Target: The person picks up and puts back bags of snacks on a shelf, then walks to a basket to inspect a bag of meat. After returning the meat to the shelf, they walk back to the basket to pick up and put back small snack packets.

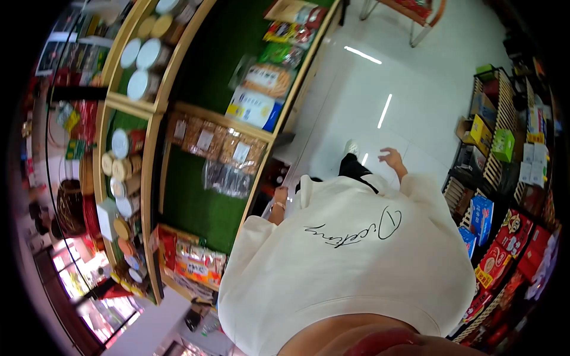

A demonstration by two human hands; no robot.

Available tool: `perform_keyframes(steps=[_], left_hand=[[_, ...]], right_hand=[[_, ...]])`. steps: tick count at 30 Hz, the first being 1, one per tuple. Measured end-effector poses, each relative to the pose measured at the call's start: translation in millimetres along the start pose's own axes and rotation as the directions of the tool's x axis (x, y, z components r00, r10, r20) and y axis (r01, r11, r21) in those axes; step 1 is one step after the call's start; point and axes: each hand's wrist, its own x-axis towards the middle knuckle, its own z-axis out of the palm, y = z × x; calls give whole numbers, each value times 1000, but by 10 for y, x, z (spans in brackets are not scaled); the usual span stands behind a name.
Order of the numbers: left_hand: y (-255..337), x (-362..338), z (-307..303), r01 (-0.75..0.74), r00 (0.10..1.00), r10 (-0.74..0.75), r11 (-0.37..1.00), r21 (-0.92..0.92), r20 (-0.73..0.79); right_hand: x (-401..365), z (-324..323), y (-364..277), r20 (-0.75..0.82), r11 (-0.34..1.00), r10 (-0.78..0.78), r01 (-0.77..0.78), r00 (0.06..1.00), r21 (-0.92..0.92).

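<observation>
My right hand [390, 158] is out over the glossy floor, fingers loosely bent and apart, holding nothing. Low beside the wooden display shelf [274, 137], my left hand [280, 194] hangs with a band at its wrist; its fingers are too small and partly hidden to read. Closest to it on the green-lined shelf are clear packs of brown snacks [242, 151] and a clear bag of dark pieces [227, 178]. Further up that shelf lie a white, blue and yellow pack [254, 108] and a bag of tan sticks [267, 80].
Jars with pale lids [142, 85] line the left rack. Orange and white bags [199, 261] fill a lower box. Along the right stands a slatted rack with a green box [503, 145], blue boxes [481, 218] and red cartons [512, 231]. Metal legs [417, 34] stand at the top.
</observation>
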Motion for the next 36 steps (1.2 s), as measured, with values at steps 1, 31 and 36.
perform_keyframes(steps=[1,31,36], left_hand=[[304,-39,110,-3,989,-7,998,68,147],[5247,1586,2263,-568,739,181,685,456,649],[6213,2458,3029,-689,598,438,709,151,671]], right_hand=[[-12,-138,228,-26,998,53,-52,998,32],[1440,-1894,1298,-257,772,556,-376,790,513],[2468,-2678,850,-336,739,497,-187,800,647]])
